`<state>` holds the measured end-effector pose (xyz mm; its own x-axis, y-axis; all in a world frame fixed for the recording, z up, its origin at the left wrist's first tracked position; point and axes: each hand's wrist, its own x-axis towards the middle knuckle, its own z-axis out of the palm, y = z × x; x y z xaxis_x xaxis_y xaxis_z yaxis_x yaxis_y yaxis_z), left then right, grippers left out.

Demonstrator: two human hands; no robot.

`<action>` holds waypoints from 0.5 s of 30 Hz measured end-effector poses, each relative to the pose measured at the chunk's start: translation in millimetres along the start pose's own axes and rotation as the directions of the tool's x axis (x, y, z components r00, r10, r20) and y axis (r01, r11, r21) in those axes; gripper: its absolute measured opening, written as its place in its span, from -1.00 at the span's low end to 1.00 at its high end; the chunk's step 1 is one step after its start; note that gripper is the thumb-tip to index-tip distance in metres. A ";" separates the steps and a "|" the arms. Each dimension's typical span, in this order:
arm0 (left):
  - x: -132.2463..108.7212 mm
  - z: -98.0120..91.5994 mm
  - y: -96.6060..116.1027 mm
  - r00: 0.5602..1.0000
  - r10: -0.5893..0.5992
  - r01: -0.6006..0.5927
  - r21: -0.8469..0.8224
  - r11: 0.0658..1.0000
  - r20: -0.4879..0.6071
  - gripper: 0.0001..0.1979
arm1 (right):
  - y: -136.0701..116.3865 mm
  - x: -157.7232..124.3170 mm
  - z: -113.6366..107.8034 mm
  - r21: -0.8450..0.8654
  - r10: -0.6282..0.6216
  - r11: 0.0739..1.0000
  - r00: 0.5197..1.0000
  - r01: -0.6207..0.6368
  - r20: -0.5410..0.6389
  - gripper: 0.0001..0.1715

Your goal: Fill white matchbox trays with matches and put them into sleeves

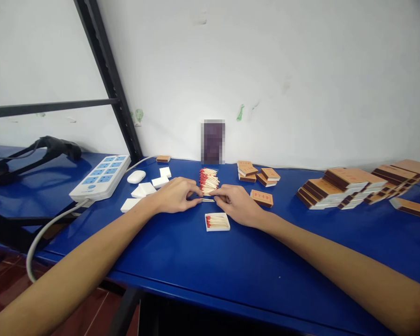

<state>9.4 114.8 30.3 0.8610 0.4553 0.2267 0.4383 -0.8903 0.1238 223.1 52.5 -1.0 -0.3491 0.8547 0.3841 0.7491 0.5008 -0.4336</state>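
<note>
1. Left hand (178, 193): thumb and fingertips curled in at the near edge of the match pile (209, 177), honestly can't tell if it's pinching any.
2. Right hand (236, 203): same deal from the other side, grip unclear.
3. Pile's on the blue table (168, 252), red heads mostly left.
4. White tray (217, 229) with matches inside sits just nearer the person.

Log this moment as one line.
left hand: at near-left edge of red-headed wooden match pile | right hand: at near-right edge | white rectangular tray: holds similar matches
</note>
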 end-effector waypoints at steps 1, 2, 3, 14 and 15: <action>0.0 -0.1 0.2 1.000 0.001 -0.001 0.011 1.000 -0.005 -0.77 | -0.3 0.0 -0.2 -0.002 0.000 1.000 1.000 0.000 0.001 -0.67; 0.0 -0.2 0.2 1.000 0.001 -0.001 0.022 1.000 -0.008 -0.76 | -0.4 0.0 -0.2 -0.003 -0.001 1.000 1.000 0.001 0.003 -0.66; 0.0 -0.2 0.1 1.000 0.000 0.001 0.031 1.000 -0.008 -0.75 | -0.2 0.0 -0.2 -0.003 -0.001 1.000 1.000 0.001 0.003 -0.66; -0.2 -3.0 1.9 0.999 -0.029 0.027 0.080 0.996 0.029 -0.71 | 2.4 0.4 0.8 -0.011 0.003 1.000 1.000 -0.003 0.019 -0.65; -0.2 -3.1 2.1 0.999 -0.027 0.025 0.080 0.997 0.028 -0.71 | 2.2 0.4 0.8 -0.013 0.005 1.000 1.000 -0.004 0.021 -0.65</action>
<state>9.3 112.8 33.5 0.8558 0.4789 0.1957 0.4786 -0.8765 0.0518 224.1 54.0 -2.5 -0.3574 0.8597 0.3651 0.7581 0.4953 -0.4242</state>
